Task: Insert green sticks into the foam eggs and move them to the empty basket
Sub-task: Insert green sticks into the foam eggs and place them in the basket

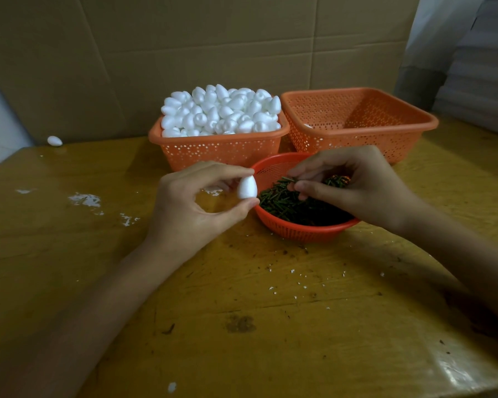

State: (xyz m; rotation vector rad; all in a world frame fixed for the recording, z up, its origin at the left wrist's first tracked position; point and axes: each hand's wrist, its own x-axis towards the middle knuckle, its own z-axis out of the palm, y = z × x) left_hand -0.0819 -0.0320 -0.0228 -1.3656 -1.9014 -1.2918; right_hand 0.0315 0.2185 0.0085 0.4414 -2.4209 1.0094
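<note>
My left hand [196, 202] pinches a white foam egg [247, 188] between thumb and fingertips, just left of a round orange bowl [305, 232] filled with green sticks [288, 203]. My right hand [354, 182] reaches into that bowl, its fingertips curled down among the sticks; whether a stick is pinched is not clear. Behind stand two square orange baskets: the left basket [222, 152] is heaped with foam eggs [222, 110], while the right basket [365, 133] shows almost nothing inside.
A stray foam egg [54, 141] lies at the table's far left edge. White foam crumbs and dark flecks dot the yellow wooden table [242, 311]. A cardboard sheet [184, 53] stands as a wall behind the baskets.
</note>
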